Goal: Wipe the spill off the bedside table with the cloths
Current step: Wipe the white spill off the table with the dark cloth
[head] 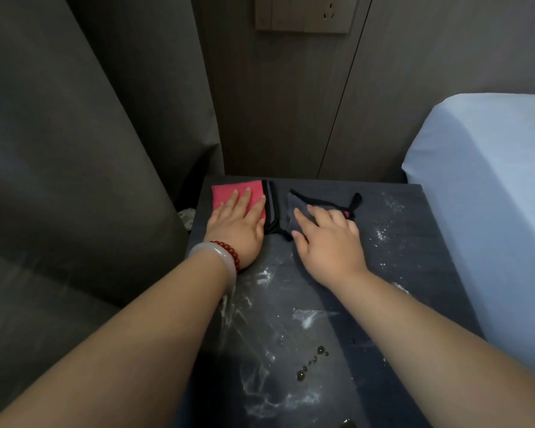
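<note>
A dark bedside table [414,242] carries white powdery smears [260,310] across its middle and right side, plus a few dark droplets [314,359] near the front. At the back left lies a red cloth [226,193] with a black and grey striped edge. My left hand [237,225] rests flat on it, fingers spread. Beside it a grey cloth [294,205] with black trim and a loop lies crumpled. My right hand [326,236] presses on that cloth, fingers curled over its folds.
A grey curtain [74,149] hangs along the table's left side. A bed with a pale blue sheet [488,196] stands against the right edge. Wooden wall panels with a switch and socket plate [303,13] rise behind the table.
</note>
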A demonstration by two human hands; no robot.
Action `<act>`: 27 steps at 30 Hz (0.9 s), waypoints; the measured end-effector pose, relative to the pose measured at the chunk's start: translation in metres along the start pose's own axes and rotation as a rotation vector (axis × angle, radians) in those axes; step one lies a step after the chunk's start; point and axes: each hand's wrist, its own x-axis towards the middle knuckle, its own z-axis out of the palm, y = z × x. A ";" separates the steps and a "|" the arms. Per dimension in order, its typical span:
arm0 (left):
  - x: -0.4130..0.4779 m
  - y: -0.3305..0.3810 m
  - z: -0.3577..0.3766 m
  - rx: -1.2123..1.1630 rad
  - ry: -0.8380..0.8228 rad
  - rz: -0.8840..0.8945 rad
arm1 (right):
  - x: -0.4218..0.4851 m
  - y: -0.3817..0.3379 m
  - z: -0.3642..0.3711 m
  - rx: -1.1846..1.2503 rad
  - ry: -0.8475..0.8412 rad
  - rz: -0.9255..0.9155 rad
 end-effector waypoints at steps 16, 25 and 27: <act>-0.001 0.002 -0.003 0.022 -0.012 -0.003 | 0.052 0.058 0.002 0.206 -0.005 0.460; 0.000 0.002 -0.003 0.026 -0.008 -0.009 | 0.032 0.061 -0.010 -0.016 0.011 0.107; 0.000 0.003 -0.001 0.024 0.001 -0.016 | 0.036 0.095 -0.014 0.006 -0.038 0.280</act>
